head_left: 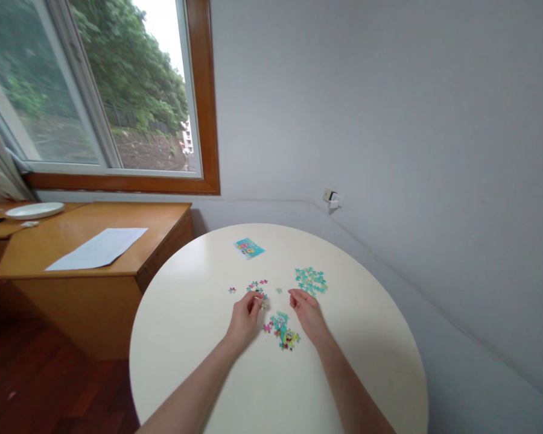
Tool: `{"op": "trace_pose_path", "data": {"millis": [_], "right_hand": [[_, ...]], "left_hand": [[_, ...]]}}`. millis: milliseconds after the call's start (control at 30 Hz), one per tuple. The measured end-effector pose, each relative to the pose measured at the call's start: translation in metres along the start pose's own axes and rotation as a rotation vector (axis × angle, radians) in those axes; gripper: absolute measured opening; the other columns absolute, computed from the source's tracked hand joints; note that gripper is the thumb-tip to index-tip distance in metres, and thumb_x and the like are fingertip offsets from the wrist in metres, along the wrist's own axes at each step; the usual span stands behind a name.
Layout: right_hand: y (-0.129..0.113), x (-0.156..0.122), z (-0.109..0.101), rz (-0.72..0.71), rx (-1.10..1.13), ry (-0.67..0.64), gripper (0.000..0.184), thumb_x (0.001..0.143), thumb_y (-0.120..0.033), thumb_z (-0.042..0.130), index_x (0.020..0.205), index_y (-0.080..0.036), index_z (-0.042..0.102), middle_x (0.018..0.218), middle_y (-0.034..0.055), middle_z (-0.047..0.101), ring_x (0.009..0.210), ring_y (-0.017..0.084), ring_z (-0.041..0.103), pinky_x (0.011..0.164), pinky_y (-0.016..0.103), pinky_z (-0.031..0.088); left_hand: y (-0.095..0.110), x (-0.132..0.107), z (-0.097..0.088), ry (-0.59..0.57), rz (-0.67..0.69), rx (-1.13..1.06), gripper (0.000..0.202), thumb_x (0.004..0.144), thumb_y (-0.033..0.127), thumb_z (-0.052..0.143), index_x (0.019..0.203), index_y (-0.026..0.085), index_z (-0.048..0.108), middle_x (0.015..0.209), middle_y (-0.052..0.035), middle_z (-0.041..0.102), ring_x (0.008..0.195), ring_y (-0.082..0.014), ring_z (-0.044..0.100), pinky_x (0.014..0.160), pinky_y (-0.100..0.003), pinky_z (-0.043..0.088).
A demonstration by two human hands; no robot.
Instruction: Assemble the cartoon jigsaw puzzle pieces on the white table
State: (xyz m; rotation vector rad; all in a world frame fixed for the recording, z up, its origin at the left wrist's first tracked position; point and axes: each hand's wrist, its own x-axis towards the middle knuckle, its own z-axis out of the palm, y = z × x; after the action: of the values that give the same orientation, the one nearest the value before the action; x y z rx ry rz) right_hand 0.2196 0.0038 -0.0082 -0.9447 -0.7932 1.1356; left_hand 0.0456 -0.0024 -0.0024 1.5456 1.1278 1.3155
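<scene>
My left hand [245, 314] is pinched over a small pile of jigsaw puzzle pieces [256, 285], with a puzzle piece [263, 303] at its fingertips. My right hand [306, 308] hovers to the right with thumb and fingers drawn together; whatever they may hold is too small to make out. Between the hands lies a single pale green piece [279, 290]. Nearer to me is a partly joined puzzle section [281, 328] with a yellow cartoon face, pink pieces at its left edge. Beyond my right hand spreads a cluster of teal pieces [311, 279].
A picture card [249, 248] lies toward the far side of the round white table [185, 361]. One loose piece [232, 290] sits off to the left. At left stands a wooden desk [163, 226] with a paper sheet [99, 248] and a white plate [35, 210].
</scene>
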Motion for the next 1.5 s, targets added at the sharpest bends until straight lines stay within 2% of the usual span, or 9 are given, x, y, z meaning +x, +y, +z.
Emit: {"op": "trace_pose_path", "data": {"millis": [167,333,467,600,667,833,1033,1367,1500], "right_hand": [[-0.005,-0.003,0.003,-0.006,-0.048,-0.016,0.030,0.051,-0.042,0.079,0.063,-0.016,0.070,0.056,-0.0003,0.053,0.058,0.011,0.043,0.057,0.027,0.035],[-0.002,-0.006,0.005,-0.060,-0.202,-0.019,0.029,0.055,-0.045,0.075,0.063,-0.017,0.069,0.054,-0.0009,0.054,0.057,0.011,0.045,0.058,0.027,0.036],[-0.003,-0.009,0.008,-0.063,-0.333,-0.082,0.025,0.057,-0.042,0.073,0.065,-0.018,0.069,0.058,-0.0004,0.060,0.060,0.013,0.050,0.061,0.028,0.039],[-0.006,-0.010,0.010,-0.089,-0.386,-0.082,0.024,0.060,-0.041,0.071,0.065,-0.018,0.069,0.057,-0.0003,0.060,0.060,0.014,0.052,0.062,0.028,0.040],[-0.006,-0.011,0.011,-0.109,-0.424,-0.096,0.024,0.062,-0.041,0.069,0.068,-0.018,0.069,0.063,0.0017,0.064,0.062,0.015,0.055,0.063,0.029,0.042],[-0.008,-0.020,0.016,-0.252,-0.615,-0.150,0.019,0.068,-0.037,0.064,0.068,-0.019,0.070,0.070,0.0042,0.068,0.066,0.017,0.057,0.065,0.029,0.043],[-0.014,-0.031,0.020,-0.380,-0.739,-0.255,0.012,0.071,-0.031,0.061,0.067,-0.023,0.070,0.066,0.0022,0.064,0.065,0.016,0.053,0.069,0.030,0.041],[-0.014,-0.032,0.025,-0.308,-0.672,-0.264,0.010,0.067,-0.030,0.065,0.069,-0.021,0.070,0.067,0.0014,0.065,0.064,0.015,0.055,0.064,0.028,0.042],[-0.009,-0.029,0.022,-0.260,-0.668,-0.245,0.012,0.067,-0.031,0.064,0.067,-0.019,0.068,0.065,0.0017,0.066,0.061,0.015,0.055,0.062,0.027,0.042]], "left_hand": [[-0.002,-0.001,0.003,-0.036,-0.051,-0.071,0.027,0.079,0.042,0.049,0.081,0.016,0.056,0.047,0.0055,0.045,0.044,-0.0092,0.043,0.047,-0.020,0.034],[-0.002,-0.001,0.003,-0.045,-0.056,-0.088,0.021,0.077,0.035,0.053,0.083,0.015,0.056,0.056,0.0021,0.055,0.053,-0.0117,0.056,0.054,-0.023,0.042],[-0.002,-0.001,0.003,-0.093,-0.062,-0.122,0.018,0.076,0.031,0.057,0.085,0.015,0.055,0.064,0.0003,0.060,0.061,-0.0130,0.061,0.058,-0.023,0.046],[-0.002,-0.002,0.005,-0.134,-0.089,-0.171,0.021,0.075,0.032,0.059,0.088,0.016,0.054,0.073,-0.0019,0.063,0.068,-0.0153,0.065,0.057,-0.023,0.048],[-0.002,-0.003,0.006,-0.150,-0.107,-0.194,0.024,0.074,0.033,0.061,0.089,0.016,0.054,0.072,-0.0021,0.063,0.069,-0.0164,0.066,0.057,-0.024,0.049],[-0.001,-0.005,0.005,-0.192,-0.137,-0.257,0.028,0.071,0.035,0.065,0.088,0.017,0.052,0.064,0.0000,0.061,0.064,-0.0158,0.065,0.056,-0.026,0.051],[-0.002,-0.006,0.005,-0.232,-0.094,-0.245,0.024,0.074,0.034,0.061,0.087,0.017,0.050,0.060,0.0014,0.061,0.059,-0.0133,0.063,0.056,-0.025,0.051],[0.002,-0.009,0.005,-0.324,-0.029,-0.182,0.017,0.076,0.030,0.056,0.086,0.018,0.048,0.058,0.0029,0.059,0.053,-0.0099,0.058,0.053,-0.020,0.043],[0.004,-0.010,0.006,-0.305,-0.026,-0.139,0.013,0.075,0.023,0.054,0.085,0.018,0.048,0.059,0.0028,0.059,0.054,-0.0103,0.057,0.052,-0.020,0.043]]}}
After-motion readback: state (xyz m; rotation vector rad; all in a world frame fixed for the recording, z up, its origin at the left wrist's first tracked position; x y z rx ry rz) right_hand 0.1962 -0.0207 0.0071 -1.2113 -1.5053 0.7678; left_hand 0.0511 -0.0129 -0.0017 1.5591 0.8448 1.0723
